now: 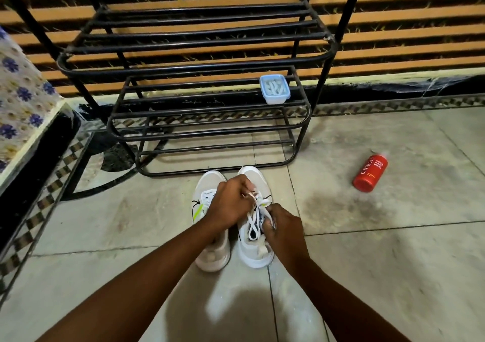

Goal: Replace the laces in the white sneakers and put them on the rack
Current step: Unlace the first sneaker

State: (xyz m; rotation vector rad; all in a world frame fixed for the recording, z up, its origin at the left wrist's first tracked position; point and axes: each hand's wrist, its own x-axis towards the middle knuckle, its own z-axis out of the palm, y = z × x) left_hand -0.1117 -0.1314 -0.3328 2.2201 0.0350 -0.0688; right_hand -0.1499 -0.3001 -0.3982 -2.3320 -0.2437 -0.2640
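Observation:
Two white sneakers stand side by side on the tiled floor, toes toward the rack: the left sneaker [212, 252] and the right sneaker [256, 255]. A white lace [253, 222] loops over the right sneaker's tongue. My left hand [231, 202] reaches across and pinches the lace above the right sneaker's eyelets. My right hand [284, 227] grips the lace lower down, beside the tongue. The black metal shoe rack [210, 129] stands just beyond the toes.
A small lidded plastic box [274, 89] sits on the rack's middle shelf at the right. A red bottle [370, 173] lies on the floor to the right. A cloth-covered ledge [23, 116] runs along the left.

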